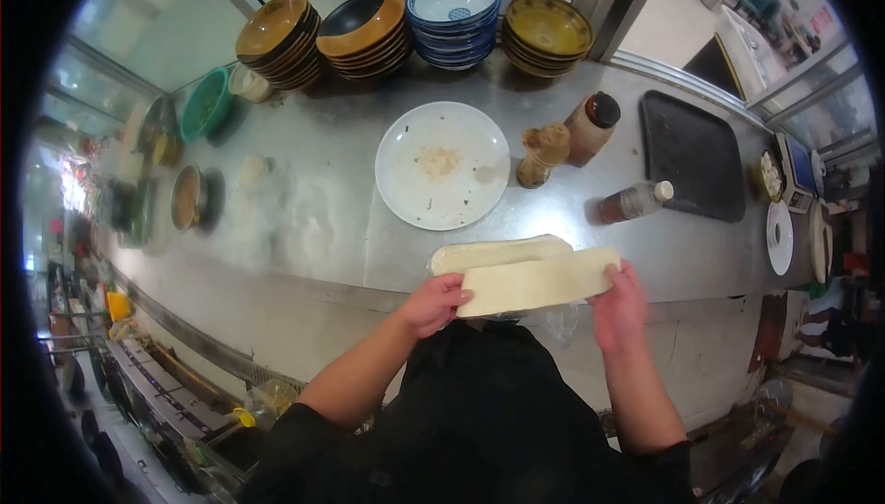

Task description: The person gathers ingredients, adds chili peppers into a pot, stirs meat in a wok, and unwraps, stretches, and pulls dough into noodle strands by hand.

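Between my two hands a flat, pale strip of dough is held out above the counter's front edge. My left hand pinches its left end, thumb on top. At its right end my right hand grips the corner, with some fingers hidden beneath. Just behind it lies another pale dough piece on the counter, partly covered by the held strip. Clear plastic film hangs below the dough near the edge. Beyond these sits a white plate with brown smears and crumbs.
Stacked bowls line the back. Right of the plate stand a wooden pepper mill, a dark-capped jar and a white-capped bottle lying tilted. A black tray is further right. A green bowl and a metal bowl stand left.
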### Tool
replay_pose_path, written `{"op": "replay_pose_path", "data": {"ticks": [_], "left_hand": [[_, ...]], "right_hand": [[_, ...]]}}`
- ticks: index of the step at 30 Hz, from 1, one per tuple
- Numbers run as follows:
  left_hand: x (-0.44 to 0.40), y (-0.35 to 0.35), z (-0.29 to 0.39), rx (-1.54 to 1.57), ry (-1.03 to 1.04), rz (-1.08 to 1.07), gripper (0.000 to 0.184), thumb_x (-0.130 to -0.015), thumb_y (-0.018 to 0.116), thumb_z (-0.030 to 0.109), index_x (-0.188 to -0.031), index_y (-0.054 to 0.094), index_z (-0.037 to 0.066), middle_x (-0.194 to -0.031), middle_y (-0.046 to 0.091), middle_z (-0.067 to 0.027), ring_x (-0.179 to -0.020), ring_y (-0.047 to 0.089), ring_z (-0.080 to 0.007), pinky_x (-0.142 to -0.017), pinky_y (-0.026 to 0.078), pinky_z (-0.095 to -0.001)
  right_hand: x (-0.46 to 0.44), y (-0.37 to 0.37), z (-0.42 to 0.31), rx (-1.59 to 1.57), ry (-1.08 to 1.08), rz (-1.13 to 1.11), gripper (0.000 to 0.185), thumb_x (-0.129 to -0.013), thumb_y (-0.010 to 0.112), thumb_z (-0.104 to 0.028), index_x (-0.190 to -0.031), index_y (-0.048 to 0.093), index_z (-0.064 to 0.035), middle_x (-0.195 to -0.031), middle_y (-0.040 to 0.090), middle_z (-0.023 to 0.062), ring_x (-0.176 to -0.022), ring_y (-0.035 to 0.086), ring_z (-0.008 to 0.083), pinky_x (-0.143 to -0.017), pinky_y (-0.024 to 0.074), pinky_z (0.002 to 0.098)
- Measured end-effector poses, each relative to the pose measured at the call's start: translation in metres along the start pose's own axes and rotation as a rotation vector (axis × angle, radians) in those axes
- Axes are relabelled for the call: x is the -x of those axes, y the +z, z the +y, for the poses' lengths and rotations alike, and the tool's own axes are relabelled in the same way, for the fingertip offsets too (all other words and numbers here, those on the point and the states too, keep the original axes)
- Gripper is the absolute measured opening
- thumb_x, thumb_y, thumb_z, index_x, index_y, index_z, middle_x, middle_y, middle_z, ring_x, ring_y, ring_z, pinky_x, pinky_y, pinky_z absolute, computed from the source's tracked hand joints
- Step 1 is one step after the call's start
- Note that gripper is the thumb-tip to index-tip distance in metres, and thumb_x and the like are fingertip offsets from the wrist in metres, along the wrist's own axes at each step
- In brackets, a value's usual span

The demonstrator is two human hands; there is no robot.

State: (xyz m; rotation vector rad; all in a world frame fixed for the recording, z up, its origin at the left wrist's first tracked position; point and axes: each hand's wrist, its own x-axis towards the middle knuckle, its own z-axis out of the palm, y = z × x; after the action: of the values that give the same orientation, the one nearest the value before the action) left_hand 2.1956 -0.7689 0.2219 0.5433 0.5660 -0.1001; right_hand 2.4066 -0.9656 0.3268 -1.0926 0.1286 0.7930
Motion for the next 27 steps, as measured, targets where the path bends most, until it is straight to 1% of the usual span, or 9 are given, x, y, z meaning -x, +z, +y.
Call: {"op": "replay_pose_path", "data": {"ticks": [2,3,5,8,11,15,17,21,27], "left_hand": [[-0.001,-0.004,-0.003,-0.013,0.111,0.197,0.040,-0.082,0.064,0.003,-0.117,0.047,-0.002,-0.103,0.061,-0.0086,-0.091,0.061,-0.0183,-0.082,0.050,-0.0295],[-0.004,-0.010,-0.007,-0.011,0.113,0.201,0.040,-0.082,0.064,0.003,-0.117,0.047,-0.002,-0.103,0.061,-0.0086,-0.091,0.061,-0.0183,-0.082,0.050,-0.0295],[-0.017,-0.028,-0.015,-0.319,0.309,0.429,0.025,-0.079,0.067,0.001,-0.098,0.051,0.000,-0.095,0.059,-0.0068,-0.082,0.059,-0.0170,-0.076,0.049,-0.0283],[-0.032,-0.035,-0.013,-0.597,0.331,0.613,0.028,-0.074,0.072,0.006,-0.088,0.049,0.002,-0.085,0.057,-0.0061,-0.076,0.057,-0.0164,-0.071,0.048,-0.0292],[-0.038,-0.044,-0.010,-0.973,0.297,0.746,0.035,-0.070,0.076,0.008,-0.093,0.050,0.000,-0.083,0.057,-0.0078,-0.078,0.057,-0.0145,-0.069,0.048,-0.0280],[-0.035,-0.048,-0.008,-1.052,0.336,0.798,0.040,-0.069,0.077,0.012,-0.095,0.050,0.000,-0.077,0.058,-0.0088,-0.072,0.058,-0.0158,-0.064,0.048,-0.0291],[-0.032,-0.055,-0.007,-1.080,0.269,0.846,0.038,-0.069,0.077,0.016,-0.094,0.053,0.001,-0.074,0.060,-0.0096,-0.069,0.059,-0.0187,-0.062,0.048,-0.0313],[-0.026,-0.048,0.001,-1.184,0.221,0.819,0.037,-0.067,0.077,0.021,-0.091,0.057,0.001,-0.073,0.060,-0.0105,-0.066,0.060,-0.0224,-0.061,0.048,-0.0337],[-0.028,-0.056,0.000,-1.380,0.370,0.845,0.037,-0.064,0.078,0.025,-0.086,0.059,0.002,-0.071,0.059,-0.0108,-0.065,0.058,-0.0271,-0.061,0.047,-0.0369]], "right_hand": [[-0.024,-0.023,0.034,-0.015,0.093,0.073,0.016,-0.093,0.046,-0.011,-0.107,0.048,-0.0026,-0.110,0.056,0.0117,-0.099,0.057,0.0214,-0.086,0.0468,0.0361],[-0.033,-0.028,0.048,-0.014,0.097,0.070,0.016,-0.093,0.046,-0.011,-0.107,0.048,-0.0026,-0.110,0.056,0.0117,-0.099,0.057,0.0214,-0.086,0.0468,0.0361],[-0.050,-0.035,0.070,-0.027,0.164,0.120,0.017,-0.093,0.047,-0.012,-0.107,0.048,-0.0034,-0.110,0.055,0.0097,-0.102,0.055,0.0223,-0.088,0.0452,0.0374],[-0.076,-0.048,0.093,-0.014,0.157,0.154,0.017,-0.093,0.047,-0.011,-0.108,0.047,-0.0028,-0.109,0.056,0.0122,-0.099,0.057,0.0233,-0.084,0.0476,0.0383],[-0.086,-0.056,0.099,0.056,0.170,0.168,0.015,-0.091,0.050,-0.011,-0.104,0.050,-0.0023,-0.103,0.058,0.0115,-0.092,0.059,0.0225,-0.079,0.0503,0.0363],[-0.092,-0.063,0.092,0.350,0.168,0.207,0.012,-0.088,0.056,-0.011,-0.095,0.053,-0.0020,-0.087,0.060,0.0086,-0.074,0.060,0.0179,-0.062,0.0505,0.0304],[-0.101,-0.078,0.096,0.597,0.176,0.210,0.011,-0.084,0.062,-0.010,-0.087,0.055,-0.0021,-0.072,0.058,0.0051,-0.059,0.054,0.0126,-0.048,0.0438,0.0259],[-0.101,-0.082,0.101,0.639,0.135,0.258,0.012,-0.084,0.064,-0.013,-0.084,0.056,-0.0040,-0.069,0.056,0.0032,-0.054,0.050,0.0109,-0.046,0.0393,0.0251],[-0.099,-0.080,0.104,0.716,0.054,0.252,0.017,-0.083,0.065,-0.014,-0.091,0.055,-0.0037,-0.072,0.056,0.0028,-0.058,0.052,0.0108,-0.046,0.0387,0.0245]]}}
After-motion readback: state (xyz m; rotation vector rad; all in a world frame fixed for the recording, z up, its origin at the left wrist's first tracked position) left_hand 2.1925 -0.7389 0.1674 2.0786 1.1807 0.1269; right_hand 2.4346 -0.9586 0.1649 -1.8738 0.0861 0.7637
